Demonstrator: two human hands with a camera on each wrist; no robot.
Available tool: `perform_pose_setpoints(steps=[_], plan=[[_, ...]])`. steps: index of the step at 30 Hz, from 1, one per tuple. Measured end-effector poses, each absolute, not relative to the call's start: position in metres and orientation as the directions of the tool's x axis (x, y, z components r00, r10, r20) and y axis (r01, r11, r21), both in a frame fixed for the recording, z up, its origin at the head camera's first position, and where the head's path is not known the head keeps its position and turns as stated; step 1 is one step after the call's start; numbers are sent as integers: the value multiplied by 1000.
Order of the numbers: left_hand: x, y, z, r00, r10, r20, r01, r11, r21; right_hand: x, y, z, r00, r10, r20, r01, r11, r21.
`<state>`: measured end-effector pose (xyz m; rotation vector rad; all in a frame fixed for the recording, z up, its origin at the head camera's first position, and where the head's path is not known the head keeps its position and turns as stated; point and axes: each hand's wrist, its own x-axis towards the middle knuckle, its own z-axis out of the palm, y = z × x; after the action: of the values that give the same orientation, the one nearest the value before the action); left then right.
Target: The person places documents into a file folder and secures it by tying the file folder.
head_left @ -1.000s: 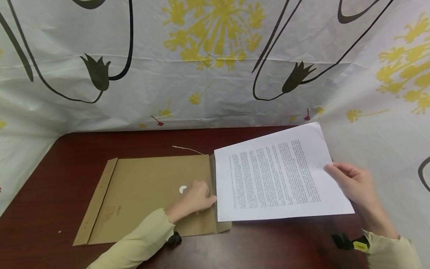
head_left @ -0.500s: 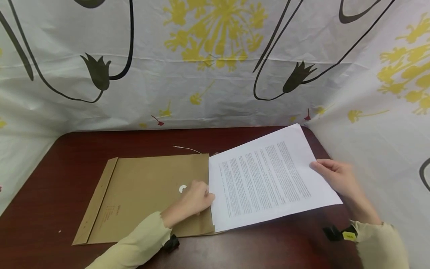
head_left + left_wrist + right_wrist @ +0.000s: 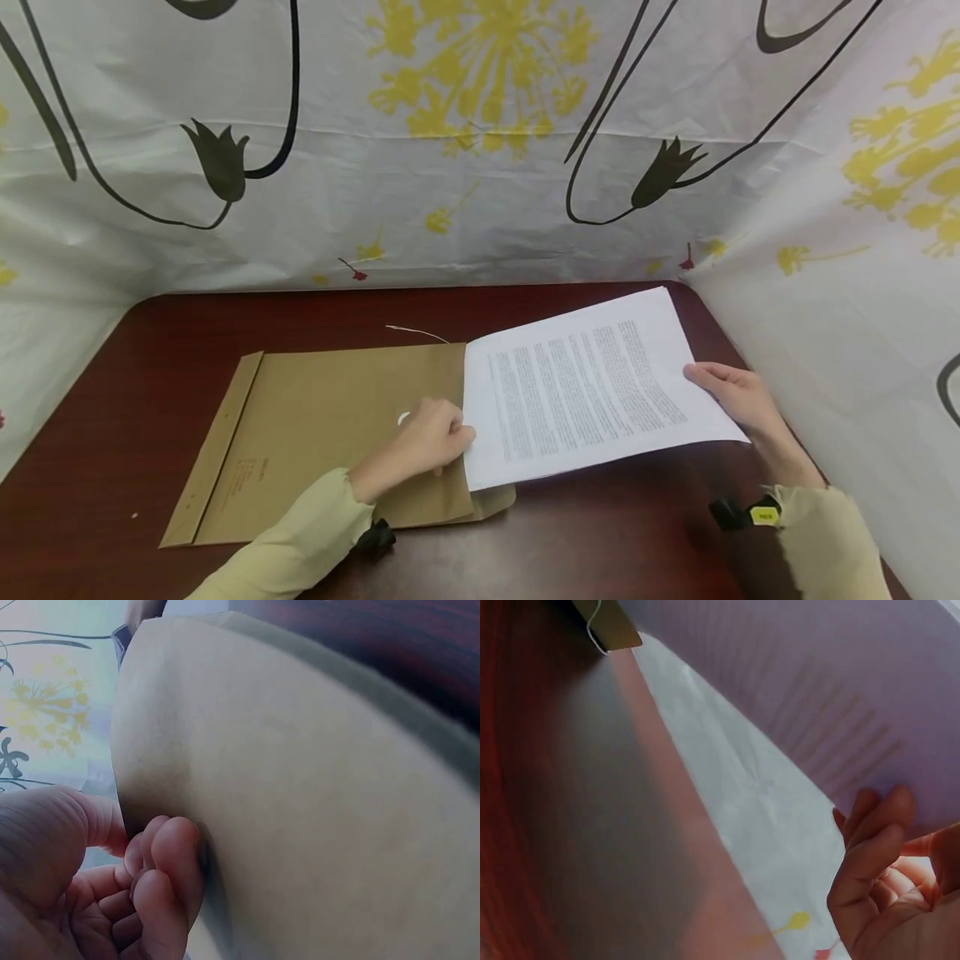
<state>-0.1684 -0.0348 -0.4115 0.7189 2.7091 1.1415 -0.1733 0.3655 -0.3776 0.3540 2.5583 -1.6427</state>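
A brown kraft document envelope [image 3: 330, 417] lies on the table in the head view, its open mouth facing right. My left hand [image 3: 427, 437] pinches the upper layer at that mouth; in the left wrist view its thumb and curled fingers [image 3: 169, 859] grip the brown paper's edge. A stack of printed paper sheets [image 3: 577, 392] slants up to the right, its left edge right at the mouth. My right hand [image 3: 738, 400] pinches the sheets' right edge between thumb and fingers. The right wrist view shows the fingers [image 3: 881, 817] against the sheets' underside.
The dark red table [image 3: 600, 533] stretches around the envelope. A white string [image 3: 416, 332] trails behind the envelope's mouth. Patterned white sheeting [image 3: 465, 192] rises at the back and both sides. Each wrist wears a black strap, the right with a yellow label [image 3: 765, 516].
My right hand has moved left with the sheets, bringing their left edge to the envelope's mouth. The sheets' near corner has lifted a little. My left hand has shifted slightly left.
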Motion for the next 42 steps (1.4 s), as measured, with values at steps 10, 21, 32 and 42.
perform_pose_setpoints(steps=[10,21,32,42], plan=[[-170,-38,-410,-884,464,58,358,591,723,-166,345,-395,-976,182,-120,191,449,-873],[-173,-39,-413,-883,458,101,380,571,728,-143,308,-385,-990,138,16,57,505,-861],[-174,-38,-414,-883,459,93,375,573,729,-142,282,-396,-999,36,-9,26,491,-871],[-175,-37,-417,-884,459,87,368,570,735,-143,278,-400,-992,-60,-113,76,428,-900]])
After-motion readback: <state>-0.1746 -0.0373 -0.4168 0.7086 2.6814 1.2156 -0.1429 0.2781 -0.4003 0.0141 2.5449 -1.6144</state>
